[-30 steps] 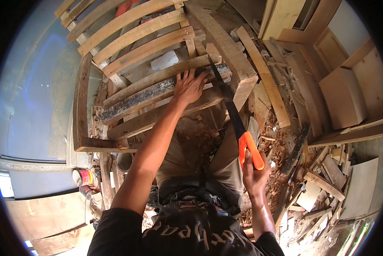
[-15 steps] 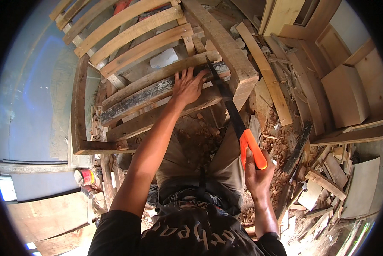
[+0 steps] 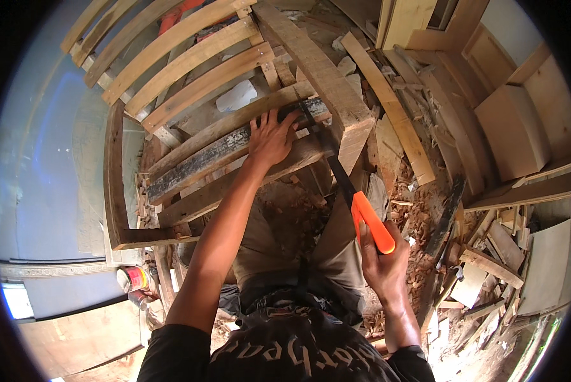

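My right hand (image 3: 386,262) is wrapped round the orange handle of a handsaw (image 3: 372,223). Its dark blade slants up and away to the left, crossing a weathered wooden batten (image 3: 199,157) with flaking black and white paint near the batten's right end. Just left of the blade, my left hand (image 3: 271,143) grips that batten from above, its fingers over the far edge. The batten lies between two bare wooden rails (image 3: 234,186), close to a thick timber beam (image 3: 327,79). Where the teeth meet the wood is too small to make out.
A slatted wooden frame (image 3: 209,89) extends to the far left. Right of the beam lies a long plank (image 3: 393,111), with offcuts (image 3: 489,264) and shavings on the ground. Wooden cabinet-like panels (image 3: 511,127) stand at the right. A can (image 3: 132,279) sits lower left.
The saw and my right hand have shifted slightly left in the picture, as has the whole scene with the view. My left hand keeps its place on the batten.
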{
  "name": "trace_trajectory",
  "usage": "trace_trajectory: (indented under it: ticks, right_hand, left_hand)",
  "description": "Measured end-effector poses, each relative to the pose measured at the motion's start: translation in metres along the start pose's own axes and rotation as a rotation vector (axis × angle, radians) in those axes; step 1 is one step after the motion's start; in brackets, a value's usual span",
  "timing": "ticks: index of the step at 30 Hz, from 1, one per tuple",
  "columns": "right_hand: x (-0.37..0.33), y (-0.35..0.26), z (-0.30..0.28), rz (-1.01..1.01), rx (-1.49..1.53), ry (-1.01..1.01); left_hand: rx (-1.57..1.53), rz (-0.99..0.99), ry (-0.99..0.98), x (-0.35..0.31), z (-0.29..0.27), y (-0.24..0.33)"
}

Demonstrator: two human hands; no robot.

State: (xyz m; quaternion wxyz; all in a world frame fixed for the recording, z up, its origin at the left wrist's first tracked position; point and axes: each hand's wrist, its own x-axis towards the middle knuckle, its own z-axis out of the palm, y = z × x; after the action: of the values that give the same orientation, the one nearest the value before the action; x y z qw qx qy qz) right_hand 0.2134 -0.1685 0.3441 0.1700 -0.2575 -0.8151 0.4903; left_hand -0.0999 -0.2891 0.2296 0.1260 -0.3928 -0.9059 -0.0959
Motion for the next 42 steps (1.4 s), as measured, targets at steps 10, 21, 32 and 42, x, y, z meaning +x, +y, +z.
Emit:
trace_trajectory:
  ticks: [10,21,32,42]
  right_hand:
    - [0.004,0.006,-0.001,-0.015,0.004,-0.007]
    - [0.000,0.013,0.003,-0.020,0.024,0.041]
    - [0.003,0.009,0.016,0.031,-0.010,0.054]
    - [0.004,0.015,0.025,-0.013,0.016,0.063]
  left_hand:
    - [0.013,0.034,0.037,0.000,0.000,0.000]
    - [0.002,-0.033,-0.008,0.000,0.000,0.001]
    - [-0.018,-0.065,-0.073,0.004,-0.003,0.002]
    - [-0.008,-0.058,-0.047,0.002,-0.002,-0.001]
